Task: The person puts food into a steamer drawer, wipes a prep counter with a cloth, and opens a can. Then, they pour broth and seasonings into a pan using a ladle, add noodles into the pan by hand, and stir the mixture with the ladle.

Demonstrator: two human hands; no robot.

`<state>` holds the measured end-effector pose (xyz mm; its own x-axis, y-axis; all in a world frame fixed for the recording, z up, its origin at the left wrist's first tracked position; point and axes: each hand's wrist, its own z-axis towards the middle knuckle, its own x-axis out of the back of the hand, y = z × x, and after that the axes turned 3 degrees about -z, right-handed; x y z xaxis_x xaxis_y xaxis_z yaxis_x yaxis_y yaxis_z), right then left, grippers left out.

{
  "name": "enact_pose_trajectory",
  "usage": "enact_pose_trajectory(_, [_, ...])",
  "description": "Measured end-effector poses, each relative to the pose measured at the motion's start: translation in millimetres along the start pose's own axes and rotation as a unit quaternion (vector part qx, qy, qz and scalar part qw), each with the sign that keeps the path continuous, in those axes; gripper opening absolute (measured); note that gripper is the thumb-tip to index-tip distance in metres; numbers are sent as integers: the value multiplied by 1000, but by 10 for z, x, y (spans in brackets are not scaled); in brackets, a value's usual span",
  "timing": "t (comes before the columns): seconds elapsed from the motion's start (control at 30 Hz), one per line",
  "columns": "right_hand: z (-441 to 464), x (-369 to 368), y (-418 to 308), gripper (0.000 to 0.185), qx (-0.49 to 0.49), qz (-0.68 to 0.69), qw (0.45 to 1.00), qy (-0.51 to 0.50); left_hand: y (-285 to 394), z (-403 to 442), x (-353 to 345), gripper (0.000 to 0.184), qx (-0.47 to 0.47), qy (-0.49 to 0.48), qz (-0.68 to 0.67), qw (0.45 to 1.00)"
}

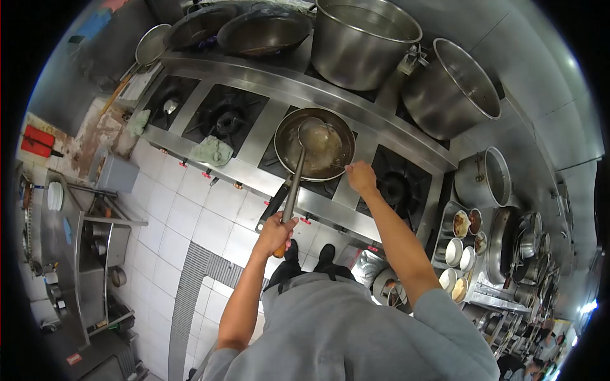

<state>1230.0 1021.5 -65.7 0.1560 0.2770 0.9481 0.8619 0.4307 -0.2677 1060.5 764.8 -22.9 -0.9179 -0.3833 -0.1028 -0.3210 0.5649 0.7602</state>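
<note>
Nearest the camera is our grey shirt, and from it both arms reach forward to the stove. The fingers of our left hand are closed around the lower handle of the ladle, with its orange end showing just below the grip. From these fingers, the ladle's long axis goes away from our body and leans a little to the right, passing over the near rim of the pan. The ladle's bowl lies inside the pan, in the cloudy liquid. Just beside the ladle, on its left side, the black pan handle points back toward our left hand; we do not see this hand grip it.

Our right hand is at the near right part of the pan's rim, so it is nearer to the pan's body, while the left is nearer to both handles. The right fingers look curled, but we cannot tell if they touch the rim or hold something. The pan sits over a middle burner.
</note>
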Motion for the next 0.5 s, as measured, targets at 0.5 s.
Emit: enact_pose_trajectory(0.5, [53, -22, 105, 34, -89, -65, 994, -13, -34, 88, 94, 36, 28, -75, -93, 992])
